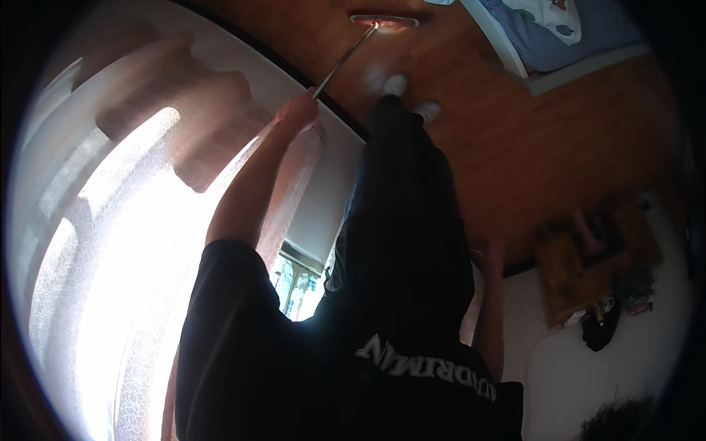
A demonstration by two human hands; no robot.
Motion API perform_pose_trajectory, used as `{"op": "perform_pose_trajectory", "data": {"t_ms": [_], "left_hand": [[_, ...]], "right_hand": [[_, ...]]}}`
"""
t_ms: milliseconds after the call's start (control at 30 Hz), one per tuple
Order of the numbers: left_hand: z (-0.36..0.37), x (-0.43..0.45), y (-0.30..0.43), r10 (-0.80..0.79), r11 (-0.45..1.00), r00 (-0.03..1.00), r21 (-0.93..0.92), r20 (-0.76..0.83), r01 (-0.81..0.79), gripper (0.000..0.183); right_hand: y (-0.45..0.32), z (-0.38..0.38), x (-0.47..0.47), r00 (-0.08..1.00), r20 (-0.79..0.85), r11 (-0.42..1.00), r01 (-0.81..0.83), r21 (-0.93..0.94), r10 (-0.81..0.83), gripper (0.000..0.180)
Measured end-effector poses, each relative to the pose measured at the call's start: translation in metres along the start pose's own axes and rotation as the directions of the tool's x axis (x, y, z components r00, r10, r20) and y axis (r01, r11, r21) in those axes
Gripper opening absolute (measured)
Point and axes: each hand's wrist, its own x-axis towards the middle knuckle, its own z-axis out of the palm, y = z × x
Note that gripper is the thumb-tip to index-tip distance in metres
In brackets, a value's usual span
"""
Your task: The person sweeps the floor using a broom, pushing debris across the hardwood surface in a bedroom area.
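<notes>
My left hand (298, 112) is closed around the thin pole (345, 62) of a flat floor mop, near its upper end. The mop's oval head (386, 21), pinkish with a pale rim, rests on the wooden floor beyond my feet, at the top of the view. My right hand (490, 253) hangs low beside my right thigh, away from the mop; it is dark and blurred, and its fingers cannot be made out. A white shoe (395, 86) shows on each foot, below dark trousers.
A pink-brown curtain (215, 105) and a bright patterned sheer curtain (143, 231) hang at my left along the wall. A bed corner with a pale frame (590, 69) stands at the upper right. Wooden furniture (562, 275) with several small items is at the right.
</notes>
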Motion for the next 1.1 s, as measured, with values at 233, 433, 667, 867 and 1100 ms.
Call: {"op": "perform_pose_trajectory", "data": {"t_ms": [233,433,667,867,1100], "left_hand": [[-0.044,0.052,-0.073,0.105,0.98,0.964,0.188,-0.244,-0.059,0.025],[-0.069,0.141,-0.07,-0.278,0.95,0.956,-0.176,-0.093,0.259,0.022],[0.08,0.154,-0.086,0.394,0.771,0.905,0.593,-0.161,-0.231,0.015],[0.077,-0.005,-0.009,-0.022,0.946,0.996,-0.321,0.084,0.048,0.04],[0.063,-0.036,-0.087,0.61,0.792,0.674,0.317,-0.416,-0.522,0.037]], "right_hand": [[-0.014,0.032,-0.015,0.961,-0.124,0.965,-0.232,0.122,0.246,0.026],[-0.009,0.065,-0.009,0.981,0.131,0.83,-0.048,-0.555,0.145,0.028],[-0.059,0.093,-0.024,0.984,0.061,0.972,-0.156,-0.178,0.169,0.024],[-0.06,0.08,-0.019,0.995,0.08,0.967,0.072,-0.243,-0.054,0.021],[-0.053,0.059,-0.019,0.999,0.03,0.996,-0.034,-0.081,0.036,0.025]]}}
